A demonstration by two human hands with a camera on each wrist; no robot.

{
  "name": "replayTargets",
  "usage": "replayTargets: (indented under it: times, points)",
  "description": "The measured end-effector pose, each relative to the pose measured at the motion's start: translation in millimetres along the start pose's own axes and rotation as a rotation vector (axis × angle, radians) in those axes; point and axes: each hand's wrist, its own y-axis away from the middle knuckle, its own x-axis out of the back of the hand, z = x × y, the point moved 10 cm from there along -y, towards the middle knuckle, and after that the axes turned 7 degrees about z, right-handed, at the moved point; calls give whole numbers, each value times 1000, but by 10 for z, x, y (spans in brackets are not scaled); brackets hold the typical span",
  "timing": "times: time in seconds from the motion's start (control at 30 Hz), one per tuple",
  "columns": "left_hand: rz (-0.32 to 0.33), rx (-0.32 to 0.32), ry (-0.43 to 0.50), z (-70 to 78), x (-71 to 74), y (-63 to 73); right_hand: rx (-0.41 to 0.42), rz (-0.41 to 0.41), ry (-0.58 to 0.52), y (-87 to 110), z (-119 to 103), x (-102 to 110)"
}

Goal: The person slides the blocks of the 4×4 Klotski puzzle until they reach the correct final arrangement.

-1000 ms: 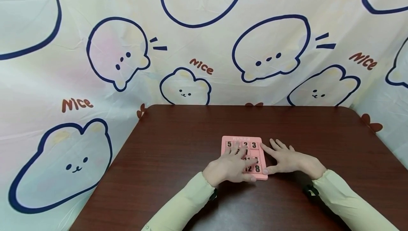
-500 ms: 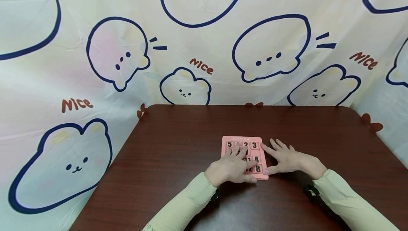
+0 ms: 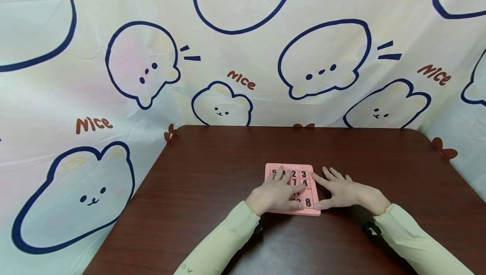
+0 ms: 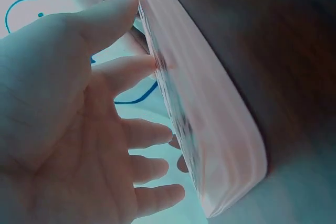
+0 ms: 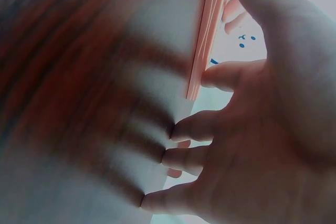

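Note:
A pink sliding number puzzle (image 3: 310, 212) lies flat on the table, with black numbers on its square tiles. Over its left and middle part is my left hand (image 3: 274, 195), fingers spread, hiding several tiles. The left index fingertip touches the lower edge of the 4 tile (image 3: 305, 182), in the second row at the right. The 8 tile (image 3: 308, 202) shows at the bottom right. My right hand (image 3: 340, 191) holds nothing; its thumb and index finger rest against the puzzle's right side. In the right wrist view, its other fingertips (image 5: 181, 128) stand on the tabletop.
The dark brown wooden table (image 3: 205, 157) extends around the puzzle on all sides. Behind it hangs a pale cloth (image 3: 262, 55) printed with blue-outlined cartoon bears. A black wrist strap (image 3: 371, 227) shows at the right sleeve.
The 4 tile has slid from the third row up into the second row at the right, under the left index finger. The right hand has stayed in place.

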Motion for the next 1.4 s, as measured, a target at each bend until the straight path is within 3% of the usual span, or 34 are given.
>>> replayTargets:
  times: [0.27,0.6,0.87,1.13,1.4]
  points:
    - [-14,14,-11,8,12,2,5,5,9,8,2,7]
    - [16,-76,-62,128,42,264,-6,-3,-4,-3,-15,-1]
    - [-10,-70,-35,99,-3,402,-22,-16,-9,-8,14,-19]
    - [-11,-145,-20,228,-1,410,-4,8,5,-7,13,5]
    - [-21,-129,-18,213,-14,369,-8,-3,-3,-5,7,-2]
